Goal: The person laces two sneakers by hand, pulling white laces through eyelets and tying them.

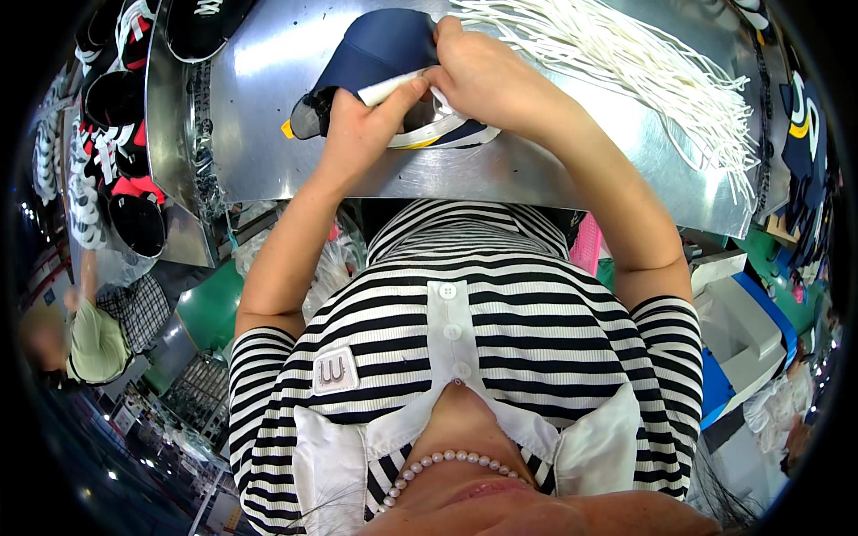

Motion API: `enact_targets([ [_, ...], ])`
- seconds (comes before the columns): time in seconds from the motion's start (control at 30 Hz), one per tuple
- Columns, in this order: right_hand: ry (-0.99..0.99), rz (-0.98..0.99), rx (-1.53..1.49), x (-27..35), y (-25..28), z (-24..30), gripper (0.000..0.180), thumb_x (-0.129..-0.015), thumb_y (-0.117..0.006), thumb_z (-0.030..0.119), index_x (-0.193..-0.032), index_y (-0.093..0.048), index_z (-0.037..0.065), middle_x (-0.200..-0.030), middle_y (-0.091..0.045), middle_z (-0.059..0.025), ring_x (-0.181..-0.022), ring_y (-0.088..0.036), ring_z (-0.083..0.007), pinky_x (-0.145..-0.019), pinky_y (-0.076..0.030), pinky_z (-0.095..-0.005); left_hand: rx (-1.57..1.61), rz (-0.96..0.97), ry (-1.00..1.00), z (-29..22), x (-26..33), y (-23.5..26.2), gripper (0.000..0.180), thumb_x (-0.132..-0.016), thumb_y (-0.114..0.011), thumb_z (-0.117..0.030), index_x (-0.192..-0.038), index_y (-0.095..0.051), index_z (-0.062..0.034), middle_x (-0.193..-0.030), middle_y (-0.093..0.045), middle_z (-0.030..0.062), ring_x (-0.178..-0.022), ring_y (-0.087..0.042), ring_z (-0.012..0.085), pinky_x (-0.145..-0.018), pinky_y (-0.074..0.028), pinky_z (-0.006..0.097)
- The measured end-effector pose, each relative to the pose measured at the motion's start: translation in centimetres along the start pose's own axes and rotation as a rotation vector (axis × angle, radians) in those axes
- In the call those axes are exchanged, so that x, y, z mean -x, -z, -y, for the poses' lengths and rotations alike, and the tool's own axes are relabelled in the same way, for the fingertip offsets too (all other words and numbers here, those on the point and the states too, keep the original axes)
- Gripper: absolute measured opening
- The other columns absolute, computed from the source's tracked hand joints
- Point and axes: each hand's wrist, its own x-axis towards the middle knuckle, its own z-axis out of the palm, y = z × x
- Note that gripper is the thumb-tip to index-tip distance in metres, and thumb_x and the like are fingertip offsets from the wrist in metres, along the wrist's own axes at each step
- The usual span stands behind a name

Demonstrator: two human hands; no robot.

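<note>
Head view: both hands work a navy shoe on the steel desk, left grip clamped on a white rod, right grip pinching the upper just beyond it, lacing seemingly next.

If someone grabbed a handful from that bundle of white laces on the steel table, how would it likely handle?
The white laces would probably hang limp, since the thin strands already fan out and curve loosely. They look light. Loose ends spill toward the metal table's edge, so single strands might slip free or tangle.
</note>
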Motion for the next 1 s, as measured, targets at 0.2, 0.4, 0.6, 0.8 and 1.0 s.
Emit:
enact_targets([
  [0.2, -0.017, -0.205, -0.418, 1.6, 3.0, -2.9, 0.025, -0.094, -0.061, 0.018, -0.113, -0.062, 0.001, -0.081, -0.069, -0.0097, -0.07, -0.064, -0.0186, -0.066, -0.05, -0.0305, -0.023, 0.096, 0.209, -0.4, -1.6, 2.0, 0.018, -0.09, -0.071, -0.018, -0.099, -0.071, -0.0033, -0.074, -0.064, -0.0002, -0.062, -0.053, 0.0066, -0.059, -0.044, 0.024],
  [0.4, 0.027, -0.428, -0.597, -0.7, -4.3, -5.2, 0.023, -0.098, -0.055, 0.024, -0.111, -0.064, 0.006, -0.076, -0.068, -0.0062, -0.068, -0.064, -0.0178, -0.067, -0.049, -0.0311, -0.191, 0.037, 0.112, -0.8, -1.8, 0.0, 0.028, -0.081, -0.082, -0.012, -0.103, -0.071, 0.0, -0.097, -0.073, 0.0048, -0.086, -0.066, 0.0105, -0.078, -0.053, 0.026],
  [0.6, 0.037, -0.427, -0.175, -1.4, -4.7, -4.8, 0.027, -0.1, -0.053, 0.027, -0.114, -0.058, 0.005, -0.079, -0.07, -0.0174, -0.075, -0.068, -0.0353, -0.072, -0.052, -0.0456, -0.119, 0.12, 0.299, -1.6, -1.8, 0.8, 0.028, -0.081, -0.081, -0.014, -0.104, -0.072, -0.0013, -0.098, -0.073, 0.0038, -0.087, -0.065, 0.0112, -0.079, -0.05, 0.027],
  [0.8, 0.073, -0.492, 0.029, -2.2, -6.9, -5.6, 0.024, -0.097, -0.056, 0.022, -0.106, -0.058, 0.0, -0.084, -0.07, -0.0198, -0.074, -0.069, -0.0365, -0.068, -0.055, -0.0457, 0.736, -0.106, 0.141, -7.3, 3.8, 6.3, 0.026, -0.085, -0.069, -0.012, -0.107, -0.062, -0.0023, -0.097, -0.061, 0.0021, -0.077, -0.055, 0.0097, -0.072, -0.044, 0.022],
  [1.0, 0.022, -0.557, 0.078, -2.7, -7.0, -5.6, 0.021, -0.095, -0.06, 0.017, -0.108, -0.058, 0.0, -0.08, -0.069, -0.0153, -0.071, -0.068, -0.0297, -0.064, -0.053, -0.0392, 1.164, 0.063, -0.277, -15.3, 8.5, 13.1, 0.023, -0.079, -0.065, 0.005, -0.072, -0.049, -0.0088, -0.064, -0.049, -0.0002, -0.053, -0.05, 0.0073, -0.059, -0.044, 0.024],
])
